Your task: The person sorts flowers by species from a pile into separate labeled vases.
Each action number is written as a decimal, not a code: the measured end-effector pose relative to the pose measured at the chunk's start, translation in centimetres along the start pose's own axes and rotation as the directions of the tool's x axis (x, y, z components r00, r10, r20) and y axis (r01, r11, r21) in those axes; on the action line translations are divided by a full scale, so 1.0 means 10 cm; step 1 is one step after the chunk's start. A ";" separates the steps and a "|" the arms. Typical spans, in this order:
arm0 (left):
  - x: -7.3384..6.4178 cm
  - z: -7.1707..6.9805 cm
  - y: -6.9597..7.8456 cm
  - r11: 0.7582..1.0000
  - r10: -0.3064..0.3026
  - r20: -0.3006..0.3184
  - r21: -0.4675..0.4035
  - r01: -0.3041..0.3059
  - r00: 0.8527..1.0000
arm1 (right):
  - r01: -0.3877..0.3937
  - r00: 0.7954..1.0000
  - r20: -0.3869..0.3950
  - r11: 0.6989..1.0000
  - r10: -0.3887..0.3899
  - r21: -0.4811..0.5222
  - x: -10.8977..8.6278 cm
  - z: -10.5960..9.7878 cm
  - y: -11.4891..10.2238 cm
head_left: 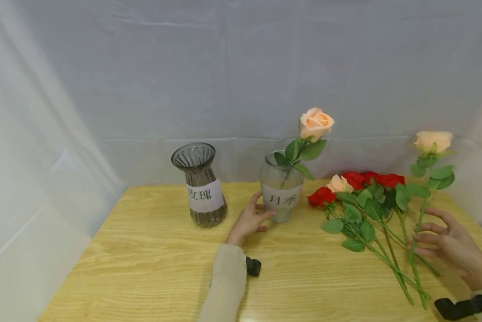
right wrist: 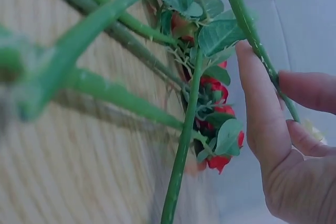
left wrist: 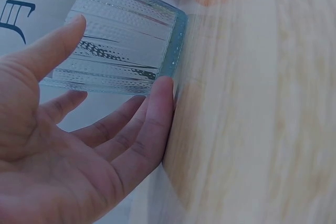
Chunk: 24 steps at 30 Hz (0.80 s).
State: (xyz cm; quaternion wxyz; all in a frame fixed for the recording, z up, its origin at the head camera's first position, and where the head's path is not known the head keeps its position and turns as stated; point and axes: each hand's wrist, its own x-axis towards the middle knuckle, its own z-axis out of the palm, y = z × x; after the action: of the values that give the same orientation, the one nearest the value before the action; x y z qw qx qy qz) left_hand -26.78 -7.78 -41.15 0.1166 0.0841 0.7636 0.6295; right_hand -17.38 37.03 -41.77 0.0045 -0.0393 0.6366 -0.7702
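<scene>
My left hand [head_left: 250,220] is at the left side of a clear glass vase [head_left: 281,179] labelled 月季. Its thumb overlaps the label and its relaxed fingers lie by the base, seen close up in the left wrist view. One peach rose [head_left: 316,125] leans to the right in this vase. On the right, my right hand [head_left: 452,243] pinches the green stem [right wrist: 251,32] of another peach rose [head_left: 433,142] between thumb and fingers. That rose stands upright, bloom at the top. Its lower stem overlaps the pile of flowers in the head view.
A grey ribbed glass vase [head_left: 198,179] labelled 玫瑰 stands to the left. Several red roses [head_left: 391,180] and a peach rose [head_left: 339,184] lie piled on the wooden table [head_left: 156,264], stems toward me. A pale cloth backdrop [head_left: 164,80] hangs behind.
</scene>
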 end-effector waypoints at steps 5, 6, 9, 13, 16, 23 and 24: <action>0.01 0.00 -0.02 1.000 0.005 0.003 -0.006 -0.005 1.000 | 0.001 1.000 -0.001 0.999 -0.001 0.053 0.02 0.03 -0.01; 0.02 0.00 -0.02 1.000 0.005 0.004 -0.007 -0.005 1.000 | 0.009 1.000 0.001 0.997 -0.009 0.072 0.03 0.04 -0.02; 0.01 0.00 -0.02 1.000 0.002 0.001 -0.002 -0.002 1.000 | 0.036 0.999 0.024 0.991 -0.039 0.131 0.05 0.06 -0.03; 0.00 0.00 -0.02 1.000 0.002 -0.002 0.000 -0.002 1.000 | 0.070 0.996 0.039 0.977 -0.080 0.202 0.06 0.10 -0.04; 0.00 0.00 -0.02 1.000 0.010 0.002 -0.005 -0.010 1.000 | 0.084 0.995 0.027 0.968 -0.093 0.235 0.07 0.14 -0.04; -0.01 -0.01 0.00 1.000 0.022 0.009 0.004 -0.022 1.000 | 0.093 0.996 -0.036 0.954 -0.087 0.285 0.09 0.23 -0.06; -0.01 -0.01 0.00 1.000 0.021 0.007 0.003 -0.021 1.000 | 0.098 0.995 -0.051 0.954 -0.087 0.285 0.09 0.26 -0.06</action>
State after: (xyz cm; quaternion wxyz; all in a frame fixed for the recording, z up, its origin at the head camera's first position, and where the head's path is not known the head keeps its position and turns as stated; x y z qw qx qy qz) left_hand -26.70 -7.90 -41.12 0.1127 0.0944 0.7633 0.6291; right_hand -18.07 34.58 -40.62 -0.0381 -0.0536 0.5156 -0.8543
